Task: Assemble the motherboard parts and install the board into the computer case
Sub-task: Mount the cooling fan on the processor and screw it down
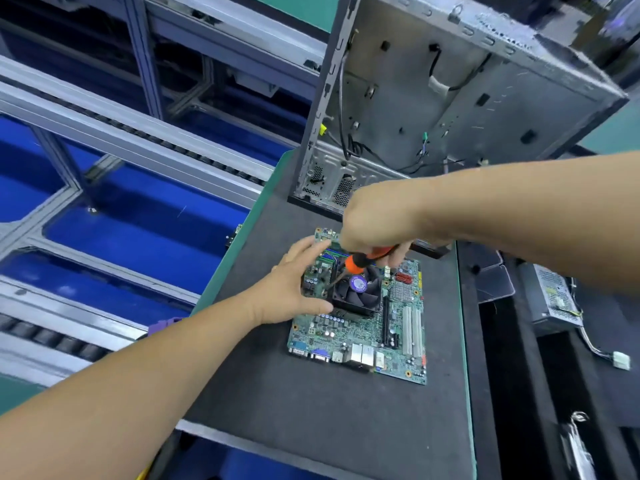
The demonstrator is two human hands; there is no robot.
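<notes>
A green motherboard (374, 336) lies flat on the dark mat (311, 403), with a black CPU cooler fan (360, 294) seated on it. My right hand (377, 220) grips an orange-and-black screwdriver (360, 261), whose shaft slants down to the fan's left corner. My left hand (294, 289) rests on the board's left edge, thumb against the cooler's side and fingers reaching toward the memory slots. The open metal computer case (450, 98) stands behind the board, loose cables hanging inside it.
A power supply unit (554, 299) with a white connector lies at the right among black trays. A conveyor frame with blue bins (121, 220) runs along the left of the bench.
</notes>
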